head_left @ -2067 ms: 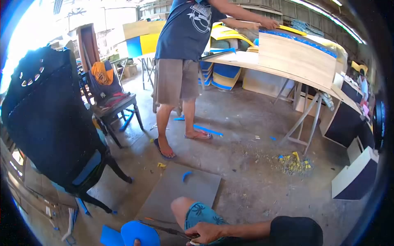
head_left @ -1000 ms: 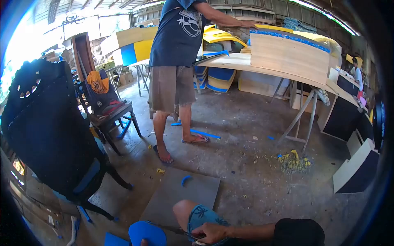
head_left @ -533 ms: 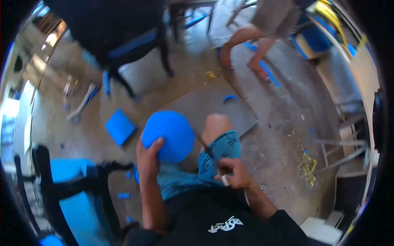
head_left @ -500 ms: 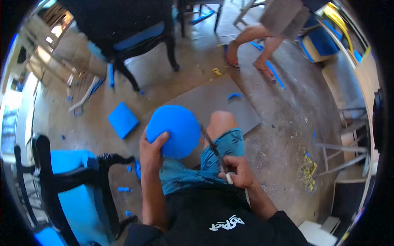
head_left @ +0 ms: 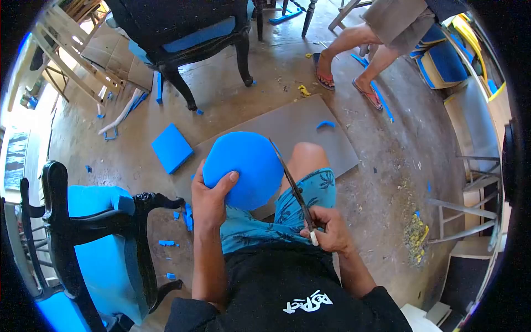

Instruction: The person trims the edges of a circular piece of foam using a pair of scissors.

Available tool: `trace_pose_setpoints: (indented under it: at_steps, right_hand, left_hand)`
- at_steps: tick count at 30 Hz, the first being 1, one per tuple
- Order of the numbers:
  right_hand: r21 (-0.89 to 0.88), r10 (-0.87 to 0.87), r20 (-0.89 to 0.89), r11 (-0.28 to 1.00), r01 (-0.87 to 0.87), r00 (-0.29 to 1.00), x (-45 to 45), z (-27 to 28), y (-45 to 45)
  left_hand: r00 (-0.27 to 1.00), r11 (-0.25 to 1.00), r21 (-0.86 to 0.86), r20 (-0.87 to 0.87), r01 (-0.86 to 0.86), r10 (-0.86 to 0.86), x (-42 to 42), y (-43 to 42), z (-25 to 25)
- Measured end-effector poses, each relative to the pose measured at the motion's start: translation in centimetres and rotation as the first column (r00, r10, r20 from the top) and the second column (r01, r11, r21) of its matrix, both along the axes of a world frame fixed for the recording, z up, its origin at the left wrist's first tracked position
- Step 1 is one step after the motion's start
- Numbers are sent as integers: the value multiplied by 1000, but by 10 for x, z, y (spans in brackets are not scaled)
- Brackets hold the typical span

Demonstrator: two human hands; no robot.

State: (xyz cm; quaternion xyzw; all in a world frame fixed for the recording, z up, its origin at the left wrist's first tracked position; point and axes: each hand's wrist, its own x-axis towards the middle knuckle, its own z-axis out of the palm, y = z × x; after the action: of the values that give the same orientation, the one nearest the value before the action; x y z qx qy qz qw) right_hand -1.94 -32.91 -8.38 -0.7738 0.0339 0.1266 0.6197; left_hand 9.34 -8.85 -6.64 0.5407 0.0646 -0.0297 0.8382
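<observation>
My left hand (head_left: 213, 191) grips a rounded blue foam piece (head_left: 243, 169) by its left side, thumb on the upper face and fingers hidden beneath. The foam's outline has short straight facets. In my right hand (head_left: 327, 229) is a long, narrow, dark knife (head_left: 293, 185) with a pale handle end. Its blade points up and away, running along the foam's right edge; whether it touches the foam I cannot tell. Both hands are above my lap, over patterned blue shorts (head_left: 310, 202).
A square blue foam block (head_left: 172, 148) lies on the floor beside a flat brown sheet (head_left: 265, 124). Black chairs with blue foam stand at left (head_left: 99, 227) and ahead (head_left: 182, 33). Another person's legs (head_left: 354, 50) are at upper right. Foam scraps (head_left: 416, 238) litter the floor.
My view has shifted a little, so surroundings sit differently in the frame. The foam piece and the knife stay in the same hands, the blade still by the foam's right edge.
</observation>
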Motion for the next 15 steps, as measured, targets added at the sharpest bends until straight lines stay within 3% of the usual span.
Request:
trace_pose_setpoints:
  at_steps: [9,15]
  right_hand:
    - [-58,26,-56,998,-29,998,0,0,-2]
    - [19,-21,-38,1000,21,999,2,4,3]
  left_hand:
    - [999,1000,-8,-29,-20,20,-1,0,-15]
    - [1000,1000,-7,-28,4,-4,2,4,-12]
